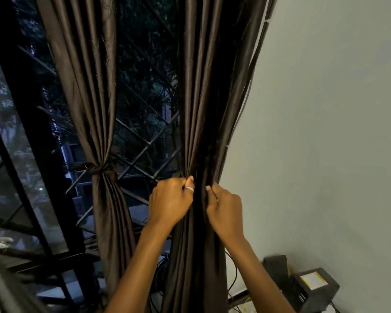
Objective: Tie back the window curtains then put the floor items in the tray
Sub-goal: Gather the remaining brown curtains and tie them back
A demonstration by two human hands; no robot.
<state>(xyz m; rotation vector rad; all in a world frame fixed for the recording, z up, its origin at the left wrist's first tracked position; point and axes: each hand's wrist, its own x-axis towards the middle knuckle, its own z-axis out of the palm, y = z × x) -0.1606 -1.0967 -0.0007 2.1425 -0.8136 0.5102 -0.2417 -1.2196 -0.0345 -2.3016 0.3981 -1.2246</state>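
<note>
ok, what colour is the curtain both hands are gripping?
The curtain is dark brown, best seen in head view.

1. This looks like a room in a home, seen at its window (pixel 11 132).
2. Long dark brown drapes hang there: a tied curtain (pixel 99 172) left of centre, cinched at its waist, and a second curtain (pixel 199 109) in the middle of the frame.
3. A diamond-pattern metal grille (pixel 145 142) covers the opening, with trees (pixel 145 46) in the dusk outside.
4. A plain pale wall (pixel 325 109) fills the right side.
5. At lower right, black electronic boxes (pixel 314 289) and loose cables (pixel 234 274) sit by the wall's foot.
</note>
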